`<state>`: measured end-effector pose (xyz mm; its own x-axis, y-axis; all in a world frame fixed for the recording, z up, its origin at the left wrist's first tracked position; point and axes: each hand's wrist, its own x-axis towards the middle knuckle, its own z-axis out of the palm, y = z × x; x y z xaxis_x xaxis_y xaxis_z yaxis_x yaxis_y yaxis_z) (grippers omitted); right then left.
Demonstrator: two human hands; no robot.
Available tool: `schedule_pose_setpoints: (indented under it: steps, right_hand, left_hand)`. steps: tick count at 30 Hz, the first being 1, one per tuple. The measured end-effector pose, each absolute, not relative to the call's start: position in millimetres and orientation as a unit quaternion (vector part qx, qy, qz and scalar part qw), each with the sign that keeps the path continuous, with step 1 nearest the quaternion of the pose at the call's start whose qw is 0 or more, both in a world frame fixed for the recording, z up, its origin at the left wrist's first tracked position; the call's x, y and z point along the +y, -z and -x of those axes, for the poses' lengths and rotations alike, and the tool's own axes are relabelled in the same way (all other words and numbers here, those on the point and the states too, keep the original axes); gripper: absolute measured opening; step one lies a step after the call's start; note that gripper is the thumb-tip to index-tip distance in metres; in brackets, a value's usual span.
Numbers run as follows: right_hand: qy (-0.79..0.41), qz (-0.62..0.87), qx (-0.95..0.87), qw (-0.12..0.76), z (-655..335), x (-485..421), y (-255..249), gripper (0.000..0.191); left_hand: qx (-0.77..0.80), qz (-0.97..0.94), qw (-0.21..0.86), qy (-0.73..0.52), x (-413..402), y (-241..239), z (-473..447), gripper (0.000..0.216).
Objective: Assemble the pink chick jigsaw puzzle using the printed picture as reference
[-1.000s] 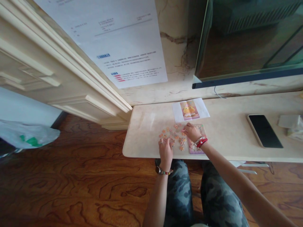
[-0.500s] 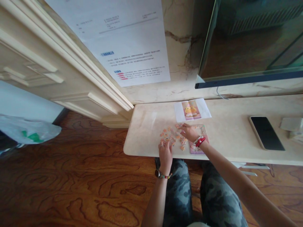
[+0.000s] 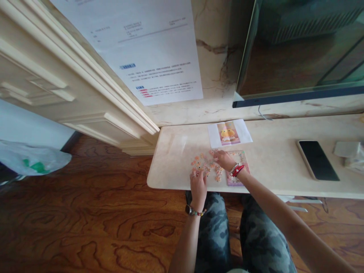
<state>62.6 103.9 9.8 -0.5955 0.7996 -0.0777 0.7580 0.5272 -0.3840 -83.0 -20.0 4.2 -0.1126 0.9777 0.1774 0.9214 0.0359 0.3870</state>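
Several small orange and pink puzzle pieces (image 3: 205, 163) lie scattered on the pale marble tabletop (image 3: 270, 167). My left hand (image 3: 198, 184) rests at the near edge of the pile, fingers curled down onto the pieces. My right hand (image 3: 224, 159) reaches across the pile from the right, fingers bent over the far pieces; what they pinch is too small to make out. Beneath my right wrist sits a pink puzzle frame board (image 3: 237, 167). A printed reference picture (image 3: 229, 133) of a yellow figure lies just beyond the pile.
A black phone (image 3: 317, 159) lies face up to the right, with a tissue pack (image 3: 351, 151) past it. A glass tank (image 3: 301, 49) stands behind. A large printed sheet (image 3: 153, 53) hangs on the wall. A plastic bag (image 3: 31, 161) sits on the wooden floor at left.
My right hand has slid a little left over the pieces. My left hand has drawn slightly back toward the table edge.
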Motion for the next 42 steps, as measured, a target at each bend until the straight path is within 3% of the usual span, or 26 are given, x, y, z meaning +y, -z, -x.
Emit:
schedule_pose_setpoints:
  steps: [10,16,28,37,42]
  right_hand:
    - [-0.219,0.468,-0.85,0.102,-69.2,103.3,-9.2,0.015]
    - [-0.257,0.592,-0.731,0.224,-125.3,101.0,-8.7,0.014]
    - [-0.269,0.613,-0.719,0.187,-131.9,119.2,-1.5,0.01]
    - [-0.269,0.64,-0.692,0.199,-129.9,112.0,-0.6,0.009]
    - [-0.299,0.656,-0.654,0.232,-129.4,106.6,-0.2,0.018]
  left_hand:
    - [0.712,-0.667,0.061,-0.208,-16.1,-8.7,81.9,0.022]
    - [0.71,-0.671,0.058,-0.205,-10.8,-8.6,76.8,0.021]
    - [0.61,-0.771,0.083,-0.163,39.9,-22.9,12.5,0.03]
    - [0.606,-0.781,0.089,-0.125,42.6,-13.7,6.2,0.03]
    - [0.61,-0.78,0.077,-0.116,39.7,-11.0,5.7,0.029]
